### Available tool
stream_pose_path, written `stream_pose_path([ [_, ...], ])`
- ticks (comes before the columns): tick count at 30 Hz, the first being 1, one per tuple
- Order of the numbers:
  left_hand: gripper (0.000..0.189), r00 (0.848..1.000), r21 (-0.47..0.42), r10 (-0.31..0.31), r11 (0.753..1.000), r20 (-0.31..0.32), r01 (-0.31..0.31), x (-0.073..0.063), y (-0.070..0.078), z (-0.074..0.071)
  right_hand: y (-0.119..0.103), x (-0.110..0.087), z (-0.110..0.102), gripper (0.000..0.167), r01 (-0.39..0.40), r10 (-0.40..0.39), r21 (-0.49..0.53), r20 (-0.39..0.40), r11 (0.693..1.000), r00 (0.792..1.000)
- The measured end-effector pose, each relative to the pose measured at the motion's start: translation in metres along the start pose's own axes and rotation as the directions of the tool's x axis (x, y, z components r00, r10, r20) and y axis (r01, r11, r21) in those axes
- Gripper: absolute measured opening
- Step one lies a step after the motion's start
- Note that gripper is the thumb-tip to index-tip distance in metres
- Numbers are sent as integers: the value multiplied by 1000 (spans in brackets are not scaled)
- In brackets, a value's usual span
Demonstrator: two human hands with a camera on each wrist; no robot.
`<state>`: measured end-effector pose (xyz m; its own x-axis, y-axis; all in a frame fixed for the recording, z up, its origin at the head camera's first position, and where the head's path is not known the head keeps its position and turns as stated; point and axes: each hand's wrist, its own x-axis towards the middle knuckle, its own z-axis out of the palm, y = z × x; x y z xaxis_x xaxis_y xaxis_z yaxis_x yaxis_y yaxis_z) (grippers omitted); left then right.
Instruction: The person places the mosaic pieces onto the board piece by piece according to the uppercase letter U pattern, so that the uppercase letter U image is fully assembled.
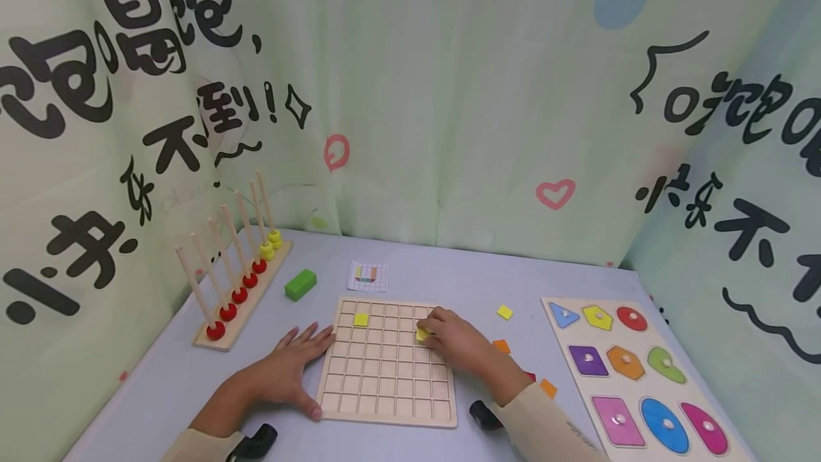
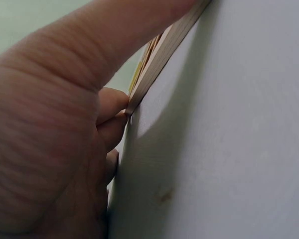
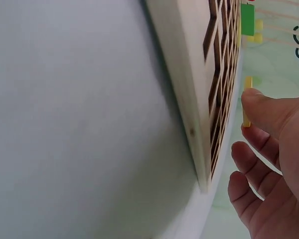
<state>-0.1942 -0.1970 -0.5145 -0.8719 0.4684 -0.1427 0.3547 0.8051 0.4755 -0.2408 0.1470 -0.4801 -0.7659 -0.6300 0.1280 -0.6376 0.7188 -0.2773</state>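
Head view shows the right hand [image 1: 458, 341] pinching a thin, square yellow tile [image 1: 421, 334] between thumb and fingers, toward one o'clock from the centre of a pale wooden grid board [image 1: 387, 385]; the right wrist view shows that tile just above the surface. Another square yellow tile [image 1: 361, 320] sits in a cell at eleven. At nine, the left hand [image 1: 287, 371], fingers spread, touches the board's edge.

Looks like a play corner, judging by printed curtain [image 1: 398, 91], table [image 1: 449, 273], bead rack [image 1: 239, 295] and shape puzzle [image 1: 616, 388].
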Motion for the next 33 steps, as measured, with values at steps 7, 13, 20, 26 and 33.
stream_pose_path([
  [7, 131, 1000, -5, 7, 1000, 0, -7, 1, -1, 0, -14, 13, 3, 32, 5, -4, -8, 31, 1000, 1000],
  [13, 131, 1000, 15, 0, 1000, 4, 0, 1, -3, 1, -24, 21, 7, 32, 10, -9, -7, 49, 1000, 999],
  [20, 130, 1000, 6, 8, 1000, 0, -8, 0, -1, 0, -31, 29, 12, 34, 12, -13, 9, 73, 1000, 997],
  [26, 129, 1000, -1, 2, 1000, 4, -2, -1, 2, -2, -36, 36, 16, 33, 29, -31, 33, 84, 999, 996],
  [33, 130, 1000, 1, -5, 1000, 4, 5, -2, 4, -4, -44, 43, 16, 31, 39, -44, 51, 103, 998, 994],
])
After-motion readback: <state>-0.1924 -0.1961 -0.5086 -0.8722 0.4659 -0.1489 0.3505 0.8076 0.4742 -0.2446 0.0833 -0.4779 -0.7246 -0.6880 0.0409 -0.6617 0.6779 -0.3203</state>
